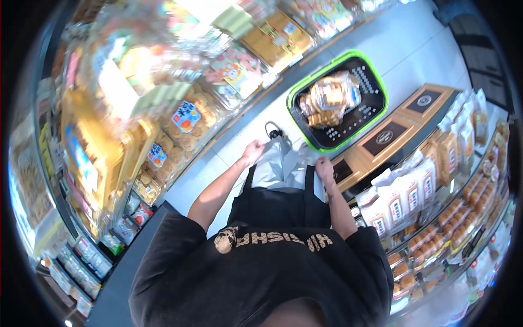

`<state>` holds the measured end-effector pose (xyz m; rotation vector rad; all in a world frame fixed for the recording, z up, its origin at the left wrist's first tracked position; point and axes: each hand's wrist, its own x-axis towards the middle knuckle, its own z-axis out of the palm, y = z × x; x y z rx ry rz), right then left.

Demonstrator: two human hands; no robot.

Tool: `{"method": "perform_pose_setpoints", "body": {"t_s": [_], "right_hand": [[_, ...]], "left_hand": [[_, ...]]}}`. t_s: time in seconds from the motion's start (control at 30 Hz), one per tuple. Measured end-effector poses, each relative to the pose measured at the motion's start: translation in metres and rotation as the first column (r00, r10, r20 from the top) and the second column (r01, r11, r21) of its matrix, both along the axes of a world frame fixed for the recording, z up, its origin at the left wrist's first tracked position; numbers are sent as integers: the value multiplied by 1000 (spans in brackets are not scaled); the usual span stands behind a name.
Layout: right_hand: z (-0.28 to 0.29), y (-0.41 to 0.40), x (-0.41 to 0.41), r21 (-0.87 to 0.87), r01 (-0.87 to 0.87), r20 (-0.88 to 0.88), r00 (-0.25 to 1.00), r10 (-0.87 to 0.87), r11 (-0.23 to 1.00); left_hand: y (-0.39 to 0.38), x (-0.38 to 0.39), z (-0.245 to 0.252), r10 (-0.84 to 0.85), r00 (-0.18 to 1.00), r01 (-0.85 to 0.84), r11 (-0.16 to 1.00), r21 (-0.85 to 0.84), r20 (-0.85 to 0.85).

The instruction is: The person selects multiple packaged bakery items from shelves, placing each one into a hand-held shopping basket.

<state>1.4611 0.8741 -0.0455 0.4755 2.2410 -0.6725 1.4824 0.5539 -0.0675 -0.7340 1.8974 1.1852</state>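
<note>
My left hand (253,152) hangs beside my grey trousers (267,171), its fingers curled and nothing visible in them. On the other side, my right hand (325,168) is also curled, next to the near end of a wooden display ledge (355,161); I see nothing in it. Ahead of my feet, a black shopping basket with a bright green rim (382,83) sits on the floor. Clear plastic packs of baked goods (329,96) lie in it, some stacked on others. Neither hand touches the basket.
At left, a shelf holds packaged buns (190,118) and yellow packages (98,159), partly blurred. White paper bags (402,200) and trays of round pastries (429,247) fill the right shelf. A pale tiled floor (212,167) runs between them. A dark counter (130,261) stands at lower left.
</note>
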Motion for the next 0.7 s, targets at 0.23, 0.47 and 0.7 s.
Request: {"method": "perform_pose_setpoints", "body": {"t_s": [0.23,0.47,0.7], "right_hand": [[49,-15,-6,-86,14,39,999,-11,996],[69,-23,-31,-75,-107,-27,994,105,991],[64,4,-53,-93,-90,-59,995,85,992]], "left_hand": [[-91,98,32,470,871,-470,882,-37,144],[-74,88,49,586,801,-598,794,107,127],[-28,45,52,559,826,-563,810,162,75]]}}
